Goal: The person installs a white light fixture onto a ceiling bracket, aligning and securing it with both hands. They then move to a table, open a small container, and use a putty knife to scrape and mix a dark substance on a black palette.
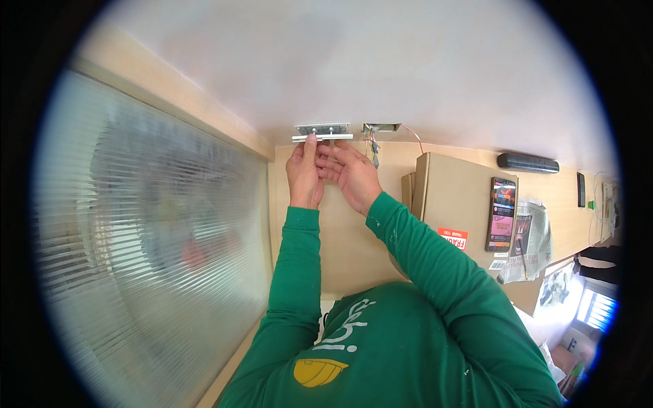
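2 hands [303, 178] at plate edge [333, 137]

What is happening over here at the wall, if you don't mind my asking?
A person in a green top has both hands up at the wall. The left hand grips a narrow white plate, close to a grey fitting. The right hand is just below; whether it touches the plate is unclear. To the right, wires hang from an opening, and a phone lies on a cardboard box.
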A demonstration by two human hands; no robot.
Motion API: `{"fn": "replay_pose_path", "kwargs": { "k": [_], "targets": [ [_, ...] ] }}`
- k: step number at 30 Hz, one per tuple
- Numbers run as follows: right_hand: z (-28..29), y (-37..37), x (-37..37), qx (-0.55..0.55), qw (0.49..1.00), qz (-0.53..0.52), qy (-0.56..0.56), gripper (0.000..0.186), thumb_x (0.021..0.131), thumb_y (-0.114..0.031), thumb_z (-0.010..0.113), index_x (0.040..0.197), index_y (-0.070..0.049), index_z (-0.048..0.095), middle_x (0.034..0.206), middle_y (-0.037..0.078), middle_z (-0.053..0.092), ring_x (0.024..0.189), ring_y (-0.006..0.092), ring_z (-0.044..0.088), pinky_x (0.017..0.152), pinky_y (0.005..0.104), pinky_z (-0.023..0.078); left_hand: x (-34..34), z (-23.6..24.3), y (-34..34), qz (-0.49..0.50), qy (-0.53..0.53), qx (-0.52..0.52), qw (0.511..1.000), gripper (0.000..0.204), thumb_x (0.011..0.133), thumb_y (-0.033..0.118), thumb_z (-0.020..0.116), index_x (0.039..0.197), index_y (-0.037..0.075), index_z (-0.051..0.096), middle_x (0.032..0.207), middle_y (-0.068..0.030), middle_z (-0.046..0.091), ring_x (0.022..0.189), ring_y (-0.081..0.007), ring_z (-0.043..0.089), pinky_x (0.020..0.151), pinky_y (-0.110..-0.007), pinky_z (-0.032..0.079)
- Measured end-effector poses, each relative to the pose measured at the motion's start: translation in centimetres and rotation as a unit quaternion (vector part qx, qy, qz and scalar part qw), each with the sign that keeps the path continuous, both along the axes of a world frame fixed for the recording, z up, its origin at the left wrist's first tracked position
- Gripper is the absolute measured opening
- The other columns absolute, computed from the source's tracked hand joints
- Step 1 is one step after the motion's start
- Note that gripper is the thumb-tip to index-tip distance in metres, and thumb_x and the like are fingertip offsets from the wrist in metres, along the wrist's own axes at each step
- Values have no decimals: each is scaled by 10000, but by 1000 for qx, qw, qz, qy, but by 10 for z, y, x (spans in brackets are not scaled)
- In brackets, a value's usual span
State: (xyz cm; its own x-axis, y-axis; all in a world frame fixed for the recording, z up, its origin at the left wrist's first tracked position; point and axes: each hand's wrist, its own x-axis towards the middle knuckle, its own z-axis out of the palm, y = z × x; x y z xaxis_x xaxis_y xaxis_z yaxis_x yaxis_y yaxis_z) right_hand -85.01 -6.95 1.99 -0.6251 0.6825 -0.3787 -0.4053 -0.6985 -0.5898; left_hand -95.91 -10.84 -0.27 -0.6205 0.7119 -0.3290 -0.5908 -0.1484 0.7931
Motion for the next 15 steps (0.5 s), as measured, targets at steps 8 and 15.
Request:
{"fn": "replay_pose_path", "kwargs": {
  "k": [8, 15],
  "targets": [
    [-3, 4, -2, 16, 999, 3, -31, 333, 1061, -192, 547, 1313, 25, 536, 1261, 160, 650, 1102, 252, 668, 934, 389, 565, 1, 16, 5, -4, -10, -57, 998, 378, 993, 367, 701, 1068, 2, 640, 876, -72, 690, 641, -129, 648, 493, -252, 530],
    [-3, 3, -7, 44, 995, -15, -86, 293, 1067, -217, 555, 1235, 20, 592, 1178, 136, 682, 1006, 218, 688, 869, 352, 579, 8, 21, 3, -16, 22, -32, 999, 356, 1012, 349, 675, 1056, 1, 615, 840, -66, 680, 616, -122, 638, 488, -249, 521]
  ]
}}
